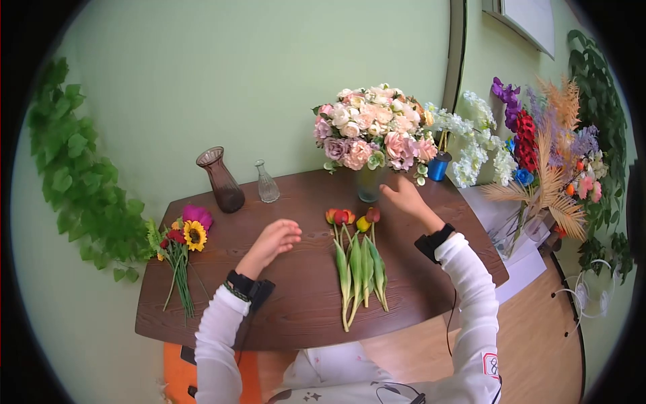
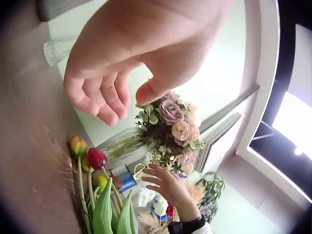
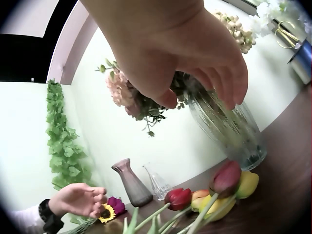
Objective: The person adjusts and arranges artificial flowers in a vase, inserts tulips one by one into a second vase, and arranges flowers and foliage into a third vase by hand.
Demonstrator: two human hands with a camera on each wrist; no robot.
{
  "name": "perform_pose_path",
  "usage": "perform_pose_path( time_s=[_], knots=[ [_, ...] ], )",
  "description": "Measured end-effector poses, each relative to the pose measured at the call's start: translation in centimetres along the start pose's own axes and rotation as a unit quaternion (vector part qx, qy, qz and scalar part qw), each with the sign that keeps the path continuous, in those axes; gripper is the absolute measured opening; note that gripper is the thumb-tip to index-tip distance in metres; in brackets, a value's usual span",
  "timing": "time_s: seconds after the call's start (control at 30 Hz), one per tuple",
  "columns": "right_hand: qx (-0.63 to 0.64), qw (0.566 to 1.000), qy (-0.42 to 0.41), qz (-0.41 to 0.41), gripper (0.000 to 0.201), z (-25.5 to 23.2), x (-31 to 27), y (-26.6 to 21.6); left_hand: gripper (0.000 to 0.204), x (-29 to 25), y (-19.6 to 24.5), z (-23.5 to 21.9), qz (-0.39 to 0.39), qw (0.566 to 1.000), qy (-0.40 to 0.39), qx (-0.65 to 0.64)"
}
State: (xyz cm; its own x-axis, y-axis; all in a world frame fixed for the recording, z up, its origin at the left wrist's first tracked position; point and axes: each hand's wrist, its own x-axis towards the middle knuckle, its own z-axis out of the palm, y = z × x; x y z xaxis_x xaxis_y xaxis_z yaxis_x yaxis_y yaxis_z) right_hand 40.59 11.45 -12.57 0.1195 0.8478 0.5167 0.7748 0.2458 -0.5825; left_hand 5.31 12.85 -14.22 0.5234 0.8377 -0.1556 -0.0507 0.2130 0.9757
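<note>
My right hand (image 1: 407, 198) is beside a clear glass vase (image 1: 368, 186) at the back of the table. The vase holds a full bouquet of pale pink, cream and mauve flowers (image 1: 377, 131). In the right wrist view the bent fingers overlap the vase's neck, while the left wrist view shows them spread and holding nothing. Over the middle of the table hovers my left hand (image 1: 272, 241), its fingers loosely bent around empty air. Between the two hands lie several red and yellow tulips (image 1: 360, 266), their stems toward the front edge.
A smoky purple vase (image 1: 222, 182) and a small clear vase (image 1: 267, 186) stand at the back left. On the left lies a bunch with a sunflower (image 1: 195, 236). A blue container (image 1: 439, 167) with white blossoms stands at the back right, near more flowers (image 1: 538, 158) beyond the table.
</note>
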Motion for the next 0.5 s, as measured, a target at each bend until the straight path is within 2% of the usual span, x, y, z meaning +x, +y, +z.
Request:
perform_pose_path(
  time_s=[0.07,0.1,0.13,0.2,0.23,0.27,0.33,0.37,0.47,0.5],
  knots=[
    [0.010,0.999,0.031,-0.028,0.051,1.4,1.7,0.8,0.014,-0.6,-1.6,-0.9,-0.035,0.997,-0.009,-0.067],
    [-0.016,0.993,0.093,-0.075,0.060,2.5,2.6,1.4,0.014,-0.8,-2.3,-1.4,-0.043,0.995,-0.008,-0.089],
    [-0.015,0.992,0.094,-0.080,0.060,3.1,3.4,2.1,0.015,-0.9,-3.0,-1.8,-0.051,0.992,-0.008,-0.112],
    [-0.037,0.992,-0.068,0.099,0.074,3.2,5.0,2.1,0.015,-1.0,-3.9,-2.5,-0.055,0.988,-0.012,-0.143],
    [-0.066,0.981,-0.103,0.151,0.082,3.4,5.7,2.0,0.016,-1.0,-4.4,-2.8,-0.065,0.982,-0.019,-0.174],
    [-0.068,0.981,-0.102,0.147,0.082,4.2,6.3,2.7,0.016,-1.0,-4.7,-3.1,-0.061,0.982,-0.018,-0.175],
    [-0.034,0.999,0.010,0.036,0.080,6.4,7.4,5.3,0.017,-0.8,-5.5,-3.7,-0.087,0.970,-0.014,-0.226],
    [0.027,0.999,0.027,0.018,0.077,5.9,7.1,3.9,0.017,-0.7,-5.8,-4.0,-0.098,0.964,-0.021,-0.245],
    [-0.007,0.998,0.025,0.060,0.077,6.9,8.3,5.1,0.016,-0.6,-6.9,-4.6,-0.123,0.947,-0.033,-0.294],
    [0.011,0.996,0.054,0.073,0.077,7.3,8.2,5.6,0.018,-0.6,-7.1,-4.7,-0.124,0.944,-0.029,-0.303]
  ],
)
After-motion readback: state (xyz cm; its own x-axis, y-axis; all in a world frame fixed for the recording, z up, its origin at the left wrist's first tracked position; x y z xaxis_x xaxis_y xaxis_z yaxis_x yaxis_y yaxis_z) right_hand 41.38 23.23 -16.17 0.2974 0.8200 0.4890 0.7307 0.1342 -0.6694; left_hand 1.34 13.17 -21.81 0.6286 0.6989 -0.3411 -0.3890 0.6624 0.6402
